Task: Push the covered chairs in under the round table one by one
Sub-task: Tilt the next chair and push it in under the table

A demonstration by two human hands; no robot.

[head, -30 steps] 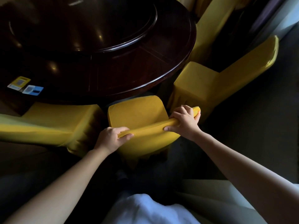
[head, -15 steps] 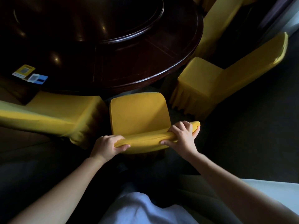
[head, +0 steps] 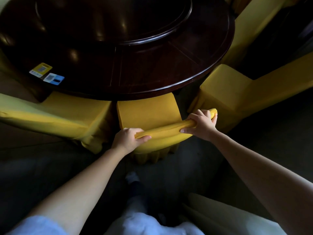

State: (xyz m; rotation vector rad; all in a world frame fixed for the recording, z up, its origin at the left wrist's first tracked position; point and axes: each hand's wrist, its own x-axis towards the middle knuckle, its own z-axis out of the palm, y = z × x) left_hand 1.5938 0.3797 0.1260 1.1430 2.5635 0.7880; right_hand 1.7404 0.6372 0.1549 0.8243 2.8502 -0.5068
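At frame centre, a person's left hand (head: 129, 139) and right hand (head: 201, 124) each curl firmly round the backrest top of a yellow fabric-covered chair (head: 147, 112). Its seat front sits just under the round dark wooden table (head: 169, 73). The push looks midway, and the next move calls for a straight, level shove.
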